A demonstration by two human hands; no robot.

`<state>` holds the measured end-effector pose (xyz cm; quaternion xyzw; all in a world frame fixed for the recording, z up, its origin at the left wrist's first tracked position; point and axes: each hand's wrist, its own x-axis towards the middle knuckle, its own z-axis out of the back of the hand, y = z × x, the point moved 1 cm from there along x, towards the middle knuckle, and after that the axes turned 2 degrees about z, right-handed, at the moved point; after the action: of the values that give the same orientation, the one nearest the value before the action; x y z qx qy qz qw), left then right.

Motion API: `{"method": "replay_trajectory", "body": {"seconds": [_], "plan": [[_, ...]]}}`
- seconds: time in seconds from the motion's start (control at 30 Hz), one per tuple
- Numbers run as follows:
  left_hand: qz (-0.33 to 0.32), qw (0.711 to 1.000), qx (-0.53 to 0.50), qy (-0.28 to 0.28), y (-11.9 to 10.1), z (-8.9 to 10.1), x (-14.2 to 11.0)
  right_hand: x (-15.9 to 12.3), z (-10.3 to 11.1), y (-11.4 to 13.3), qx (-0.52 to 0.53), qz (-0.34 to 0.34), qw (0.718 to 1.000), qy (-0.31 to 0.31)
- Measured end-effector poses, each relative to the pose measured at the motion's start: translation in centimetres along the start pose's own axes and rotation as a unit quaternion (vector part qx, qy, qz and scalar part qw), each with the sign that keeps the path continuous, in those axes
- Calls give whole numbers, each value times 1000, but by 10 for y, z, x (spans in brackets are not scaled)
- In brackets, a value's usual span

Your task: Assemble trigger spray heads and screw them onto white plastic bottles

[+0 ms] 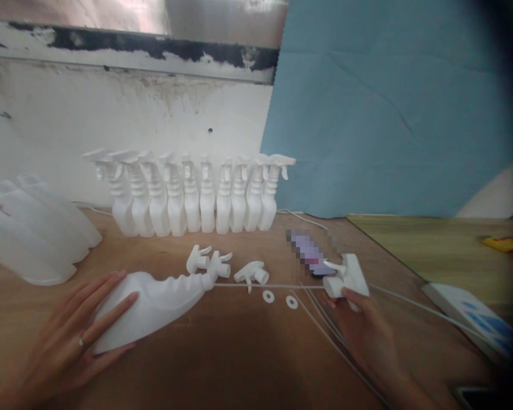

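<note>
At left hand [70, 333], bottle [154, 303], tube [290, 286] at mouth [208, 282]

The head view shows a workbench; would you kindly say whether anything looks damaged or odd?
The white wall behind looks stained, and the dark strip above is patchy, as if peeling. The bottle in the left hand looks undamaged.

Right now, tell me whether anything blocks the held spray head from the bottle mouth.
Nothing clearly does: the tube spans from the spray head in the right hand to the bottle mouth. One loose trigger head overlaps that line in view; contact is unclear.
</note>
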<state>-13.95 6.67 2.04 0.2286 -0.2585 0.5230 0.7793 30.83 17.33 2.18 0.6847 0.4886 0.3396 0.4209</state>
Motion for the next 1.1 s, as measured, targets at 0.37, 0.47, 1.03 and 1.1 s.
{"method": "replay_trajectory", "body": {"seconds": [0.37,0.47,1.03,1.1], "plan": [[-190,978,-19,87,-46,0,16,-53,-27,-29,-168,-156,927,297],[-196,975,-15,107,-57,-2,17,-63,-31,-40,-159,-198,901,351],[-181,979,-24,95,-67,-11,13,-71,-31,-61,-129,-175,931,294],[-177,979,-25,97,-67,-10,14,-72,-32,-58,-125,-162,936,288]]}}
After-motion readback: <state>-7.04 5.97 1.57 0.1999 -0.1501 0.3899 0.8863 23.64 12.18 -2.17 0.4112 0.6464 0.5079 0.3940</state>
